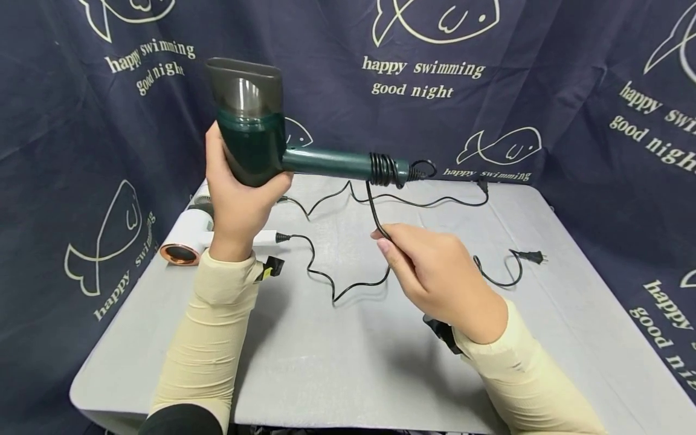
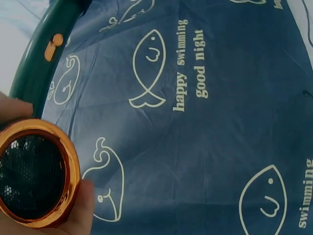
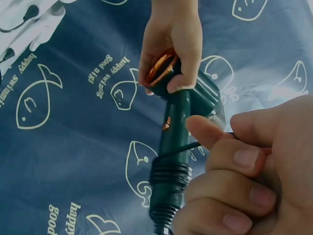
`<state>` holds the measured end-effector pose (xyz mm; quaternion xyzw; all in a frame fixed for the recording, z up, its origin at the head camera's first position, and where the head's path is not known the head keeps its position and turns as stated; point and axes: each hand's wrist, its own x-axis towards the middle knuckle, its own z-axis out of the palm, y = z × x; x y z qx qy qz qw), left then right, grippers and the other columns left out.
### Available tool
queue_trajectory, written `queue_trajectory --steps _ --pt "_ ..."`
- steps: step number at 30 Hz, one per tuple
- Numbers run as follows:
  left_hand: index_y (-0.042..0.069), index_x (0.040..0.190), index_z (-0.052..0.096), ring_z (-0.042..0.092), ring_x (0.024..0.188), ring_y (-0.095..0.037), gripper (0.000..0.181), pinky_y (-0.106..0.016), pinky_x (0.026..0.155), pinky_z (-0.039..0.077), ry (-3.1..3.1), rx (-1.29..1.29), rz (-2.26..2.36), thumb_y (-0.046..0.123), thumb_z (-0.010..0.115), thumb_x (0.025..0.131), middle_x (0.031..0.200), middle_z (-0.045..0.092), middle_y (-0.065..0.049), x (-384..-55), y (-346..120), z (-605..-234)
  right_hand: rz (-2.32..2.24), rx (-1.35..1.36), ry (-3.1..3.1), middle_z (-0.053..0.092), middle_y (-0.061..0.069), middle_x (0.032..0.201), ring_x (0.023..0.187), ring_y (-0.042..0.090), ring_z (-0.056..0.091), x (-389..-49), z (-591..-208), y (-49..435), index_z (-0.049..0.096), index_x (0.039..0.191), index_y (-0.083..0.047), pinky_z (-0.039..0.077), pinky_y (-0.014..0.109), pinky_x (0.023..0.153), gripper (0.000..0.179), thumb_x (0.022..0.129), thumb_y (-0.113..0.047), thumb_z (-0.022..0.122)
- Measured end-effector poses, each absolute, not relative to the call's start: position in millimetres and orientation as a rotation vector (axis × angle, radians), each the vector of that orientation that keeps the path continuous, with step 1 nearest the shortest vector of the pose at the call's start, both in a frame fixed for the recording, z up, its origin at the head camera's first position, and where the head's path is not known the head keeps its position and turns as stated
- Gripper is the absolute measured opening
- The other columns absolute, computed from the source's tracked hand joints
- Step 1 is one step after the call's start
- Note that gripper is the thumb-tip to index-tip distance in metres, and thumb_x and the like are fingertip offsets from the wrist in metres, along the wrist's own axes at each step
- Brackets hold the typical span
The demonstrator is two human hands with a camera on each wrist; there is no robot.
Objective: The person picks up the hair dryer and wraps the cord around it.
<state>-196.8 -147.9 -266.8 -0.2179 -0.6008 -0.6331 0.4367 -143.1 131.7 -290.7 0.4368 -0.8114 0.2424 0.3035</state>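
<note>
My left hand (image 1: 239, 199) grips a dark green hair dryer (image 1: 252, 142) round the back of its body, above the table. The dryer's smoky nozzle (image 1: 247, 87) points up and its handle (image 1: 326, 161) reaches to the right. Several turns of black cord (image 1: 383, 168) are wound near the handle's end. My right hand (image 1: 435, 272) pinches the cord's loose stretch (image 1: 373, 205) below the handle, between thumb and forefinger. In the left wrist view, fingers curl about the copper-rimmed intake grille (image 2: 32, 174). The right wrist view shows the cord running from the wraps (image 3: 168, 174) to the pinching fingertips.
A white hair dryer (image 1: 182, 238) with a copper rim lies on the table (image 1: 315, 374) at left, partly behind my left hand. Another pale dryer (image 1: 202, 194) sits behind it. Their black cords stretch rightward, and a plug (image 1: 533, 257) lies at right. Navy fish-print cloth (image 1: 337, 72) surrounds the table.
</note>
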Motion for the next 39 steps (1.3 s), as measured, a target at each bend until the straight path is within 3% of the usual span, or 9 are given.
queue_trajectory --steps 4,9,13,19,26,34,39 --pt "0.008 0.143 0.052 0.057 0.115 -0.025 0.085 -0.033 0.096 0.047 -1.576 -0.558 -1.561 -0.012 0.077 0.064 0.128 0.064 -0.006 -196.0 -146.7 -267.9 0.629 1.164 -2.029 0.049 -0.005 0.071 0.06 0.006 0.043 -146.9 -285.6 137.2 0.067 0.097 -0.005 0.042 0.023 0.055 0.025 0.107 -0.02 0.049" --pt "0.008 0.143 0.053 0.057 0.116 -0.022 0.086 -0.032 0.099 0.045 -1.671 -0.539 -1.543 -0.01 0.079 0.063 0.128 0.065 -0.006 -193.3 -145.0 -267.2 0.628 1.134 -1.951 0.058 -0.002 0.077 0.063 0.007 0.047 -153.0 -279.8 146.1 0.072 0.104 -0.003 0.045 0.025 0.059 0.03 0.108 -0.024 0.051" --pt "0.01 0.143 0.054 0.057 0.113 -0.018 0.088 -0.03 0.099 0.043 -1.787 -0.527 -1.498 -0.007 0.08 0.061 0.125 0.066 -0.005 -189.8 -145.1 -266.7 0.643 1.116 -1.931 0.056 -0.002 0.074 0.063 0.007 0.044 -159.2 -278.1 152.3 0.074 0.106 -0.003 0.039 0.022 0.058 0.029 0.108 -0.025 0.054" --pt "0.005 0.142 0.054 0.056 0.121 -0.016 0.09 -0.03 0.107 0.041 -1.862 -0.6 -1.403 -0.007 0.081 0.058 0.137 0.063 -0.003 -185.9 -142.7 -264.8 0.68 1.081 -1.952 0.055 -0.003 0.073 0.063 0.005 0.043 -168.2 -278.2 159.6 0.076 0.103 -0.007 0.035 0.018 0.058 0.022 0.104 -0.023 0.06" --pt "-0.002 0.141 0.053 0.06 0.11 -0.017 0.089 -0.03 0.097 0.045 -1.868 -0.74 -1.373 -0.007 0.083 0.057 0.122 0.069 -0.015 -182.0 -140.8 -264.0 0.762 1.073 -2.0 0.063 -0.005 0.078 0.065 0.002 0.046 -179.9 -278.6 168.6 0.077 0.103 -0.009 0.037 0.017 0.06 0.011 0.098 -0.016 0.069" --pt "-0.008 0.136 0.053 0.059 0.108 -0.022 0.087 -0.033 0.098 0.046 -1.794 -0.85 -1.573 -0.008 0.083 0.055 0.118 0.069 0.001 -180.4 -138.4 -261.9 0.999 1.173 -2.055 0.069 -0.005 0.086 0.068 0.002 0.049 -191.3 -282.9 174.5 0.079 0.103 -0.01 0.038 0.018 0.06 0.014 0.092 -0.004 0.074" --pt "-0.01 0.136 0.053 0.057 0.115 -0.025 0.088 -0.035 0.105 0.042 -1.7 -0.855 -1.689 -0.008 0.084 0.053 0.119 0.068 0.004 -180.1 -136.3 -260.9 1.13 1.219 -2.104 0.074 -0.005 0.095 0.077 0.006 0.059 -195.8 -287.4 176.7 0.079 0.108 -0.014 0.047 0.018 0.071 0.019 0.096 -0.003 0.068"
